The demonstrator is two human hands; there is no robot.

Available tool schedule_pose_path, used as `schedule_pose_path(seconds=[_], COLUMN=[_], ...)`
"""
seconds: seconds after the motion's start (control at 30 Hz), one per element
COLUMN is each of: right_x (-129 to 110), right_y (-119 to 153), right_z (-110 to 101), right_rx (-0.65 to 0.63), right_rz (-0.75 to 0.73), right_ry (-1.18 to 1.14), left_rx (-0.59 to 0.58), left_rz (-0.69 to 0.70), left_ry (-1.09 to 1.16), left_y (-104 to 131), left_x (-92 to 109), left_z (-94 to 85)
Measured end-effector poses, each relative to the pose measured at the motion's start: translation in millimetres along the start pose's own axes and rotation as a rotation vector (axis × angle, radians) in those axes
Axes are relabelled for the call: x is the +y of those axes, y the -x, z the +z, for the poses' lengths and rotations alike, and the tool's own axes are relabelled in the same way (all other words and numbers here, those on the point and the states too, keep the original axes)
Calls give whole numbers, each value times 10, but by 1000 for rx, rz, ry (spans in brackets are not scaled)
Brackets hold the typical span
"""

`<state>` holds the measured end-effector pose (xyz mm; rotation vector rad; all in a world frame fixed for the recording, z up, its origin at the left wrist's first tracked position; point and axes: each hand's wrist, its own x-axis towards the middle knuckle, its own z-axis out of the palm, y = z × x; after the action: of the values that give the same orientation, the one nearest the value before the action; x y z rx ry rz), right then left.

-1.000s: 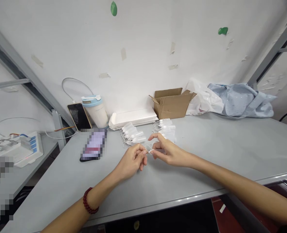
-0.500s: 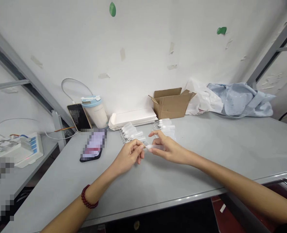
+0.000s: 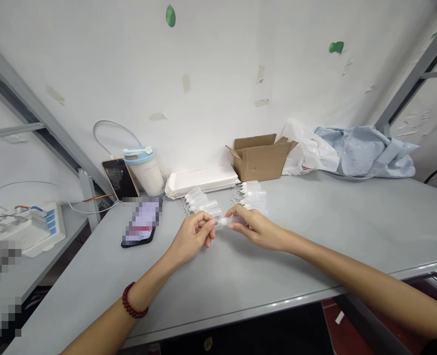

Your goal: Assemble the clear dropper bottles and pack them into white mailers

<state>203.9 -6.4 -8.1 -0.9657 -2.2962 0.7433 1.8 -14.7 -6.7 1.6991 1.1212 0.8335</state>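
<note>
My right hand holds a small translucent tube with a white cap, thumb and index finger on either side of it. The cap points left toward my left hand. The fingertips of that hand are pinched together just off the cap end, on something too small to make out. Behind my hands lie two groups of similar capped tubes with thin looped cords: the left group and the right group. My right hand partly covers the near edge of the right group.
A white flat box and an open cardboard box stand along the wall. Left of them are a lidded cup, an upright phone and a lying phone. A plastic bag and blue cloth lie right.
My right index finger has come down from its raised position onto the tube, closing the grip. My left hand has shifted slightly left, its pinch unchanged.
</note>
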Motion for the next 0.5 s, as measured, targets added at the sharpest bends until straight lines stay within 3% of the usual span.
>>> schedule_pose_path(seconds=[0.5], right_x=[2], right_y=[14], right_z=[66], right_rx=[0], right_rz=[26], right_ry=[14], left_rx=[20], left_rz=[-7], left_ry=[-14], left_y=[33], left_x=[5], left_z=[47])
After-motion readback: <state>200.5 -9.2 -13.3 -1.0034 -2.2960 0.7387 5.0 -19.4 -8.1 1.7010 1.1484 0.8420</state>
